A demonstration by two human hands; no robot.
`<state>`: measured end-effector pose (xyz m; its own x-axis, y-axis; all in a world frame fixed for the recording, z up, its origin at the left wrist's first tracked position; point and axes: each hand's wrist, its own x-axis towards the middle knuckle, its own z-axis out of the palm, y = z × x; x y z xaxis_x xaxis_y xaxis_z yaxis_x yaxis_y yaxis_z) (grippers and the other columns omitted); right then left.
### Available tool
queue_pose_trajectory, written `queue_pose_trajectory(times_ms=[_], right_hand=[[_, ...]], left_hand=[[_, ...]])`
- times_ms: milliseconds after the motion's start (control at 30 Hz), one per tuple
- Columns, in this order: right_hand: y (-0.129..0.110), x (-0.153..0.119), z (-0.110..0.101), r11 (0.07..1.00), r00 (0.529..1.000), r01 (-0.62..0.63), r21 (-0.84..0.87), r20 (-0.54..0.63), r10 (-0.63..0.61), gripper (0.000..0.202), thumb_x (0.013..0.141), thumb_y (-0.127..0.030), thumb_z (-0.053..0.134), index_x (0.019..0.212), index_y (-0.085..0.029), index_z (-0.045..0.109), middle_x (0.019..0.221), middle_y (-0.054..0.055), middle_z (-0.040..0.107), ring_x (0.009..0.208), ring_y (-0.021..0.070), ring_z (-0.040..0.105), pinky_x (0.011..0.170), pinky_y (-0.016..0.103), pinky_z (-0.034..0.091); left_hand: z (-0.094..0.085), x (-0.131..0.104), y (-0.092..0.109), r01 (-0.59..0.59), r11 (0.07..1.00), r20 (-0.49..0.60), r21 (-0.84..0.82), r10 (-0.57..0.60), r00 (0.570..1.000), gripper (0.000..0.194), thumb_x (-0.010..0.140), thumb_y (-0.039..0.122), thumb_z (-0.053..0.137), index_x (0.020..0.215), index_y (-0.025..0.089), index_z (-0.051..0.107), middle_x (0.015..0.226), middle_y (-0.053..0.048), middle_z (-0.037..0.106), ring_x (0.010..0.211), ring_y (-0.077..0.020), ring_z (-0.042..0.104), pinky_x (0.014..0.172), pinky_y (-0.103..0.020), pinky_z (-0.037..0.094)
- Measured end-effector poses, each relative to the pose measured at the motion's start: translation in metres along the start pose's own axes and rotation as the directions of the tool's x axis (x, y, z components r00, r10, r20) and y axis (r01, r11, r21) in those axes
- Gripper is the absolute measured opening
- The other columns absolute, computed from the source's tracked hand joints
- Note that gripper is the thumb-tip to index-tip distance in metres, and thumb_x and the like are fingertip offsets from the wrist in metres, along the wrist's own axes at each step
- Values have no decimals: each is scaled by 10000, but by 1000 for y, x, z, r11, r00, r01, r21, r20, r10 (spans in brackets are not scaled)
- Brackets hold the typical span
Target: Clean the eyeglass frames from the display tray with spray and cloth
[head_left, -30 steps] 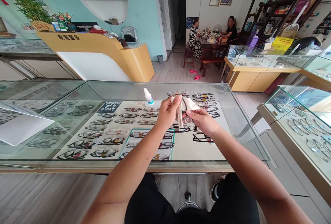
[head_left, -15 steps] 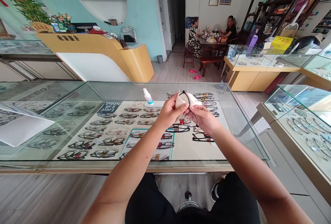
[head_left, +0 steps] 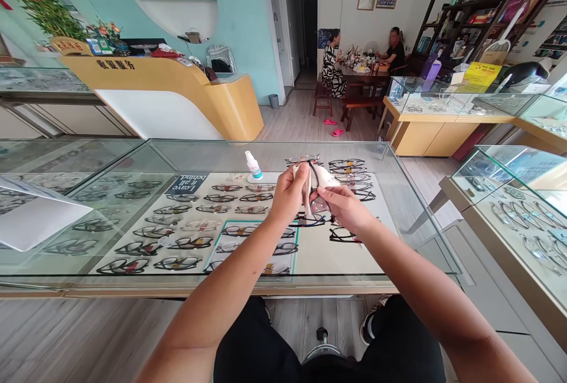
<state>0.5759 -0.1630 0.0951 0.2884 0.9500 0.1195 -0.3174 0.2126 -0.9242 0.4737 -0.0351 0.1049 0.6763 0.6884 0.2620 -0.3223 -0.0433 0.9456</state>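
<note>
My left hand (head_left: 289,193) pinches a white cloth (head_left: 324,177), which is folded round the upper part of a pair of dark-framed glasses (head_left: 315,189). The fingers of my right hand (head_left: 343,203) are closed on the frame of the same glasses, at their right side. One clear lens hangs below the cloth, between my hands. Both hands are above the glass display counter (head_left: 266,281). A small white spray bottle (head_left: 254,166) with a blue label stands on the glass to the left of my hands.
Rows of glasses (head_left: 178,262) lie inside the counter under the glass. A white sheet-like object (head_left: 39,218) juts in at the left. Another glass case (head_left: 522,212) is at the right. Two people sit at a table (head_left: 363,74) in the back.
My left hand has shifted slightly and its thumb now points up on the cloth. The cloth has opened out and hangs lower on the left. My right fingers have moved down a little on the frame.
</note>
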Motion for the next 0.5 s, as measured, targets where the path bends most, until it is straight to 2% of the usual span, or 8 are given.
queue_pose_trajectory(times_ms=[100,200,267,333,400,500], right_hand=[[-5,1,-3,1000,998,23,17,-57,-22,503,770,-713,996,845,-241,840,883,49,800,810,197,659,815,346,567],[-14,0,-9,995,988,97,18,-125,-94,475,749,-675,1019,856,-253,830,951,52,793,894,212,655,865,357,563],[-23,-1,-14,984,966,175,-35,-189,-179,441,775,-661,1001,848,-260,834,1022,62,773,970,231,649,881,368,549],[-33,-2,-20,961,926,259,-96,-258,-275,399,812,-646,975,849,-270,845,1138,74,754,1063,252,642,894,374,543],[-41,-4,-24,941,891,316,-119,-302,-338,366,833,-625,963,858,-276,858,1272,75,740,1130,262,634,910,375,546],[-45,-4,-25,942,891,323,-94,-305,-336,368,835,-622,960,875,-269,866,1375,69,735,1124,254,637,900,375,554]], left_hand=[[-3,7,-6,42,996,13,-73,-42,999,672,839,874,843,820,233,639,598,44,605,484,-133,572,465,-272,490],[-4,13,-6,-2,993,-73,-118,-7,997,671,804,873,864,913,229,708,734,19,690,647,-157,679,577,-278,557],[-5,15,-6,-47,991,-148,-122,29,989,670,796,867,875,925,228,720,789,5,714,764,-166,721,648,-266,573],[-5,16,-7,-50,992,-169,-119,30,985,659,803,858,881,914,228,723,798,2,711,812,-168,727,690,-262,577],[-6,13,-9,-14,995,-118,-102,2,993,661,812,867,874,894,227,731,769,5,689,777,-168,703,685,-270,571],[-6,5,-13,24,1000,23,-19,-23,999,661,868,879,823,840,226,726,702,4,648,719,-178,659,671,-292,554]])
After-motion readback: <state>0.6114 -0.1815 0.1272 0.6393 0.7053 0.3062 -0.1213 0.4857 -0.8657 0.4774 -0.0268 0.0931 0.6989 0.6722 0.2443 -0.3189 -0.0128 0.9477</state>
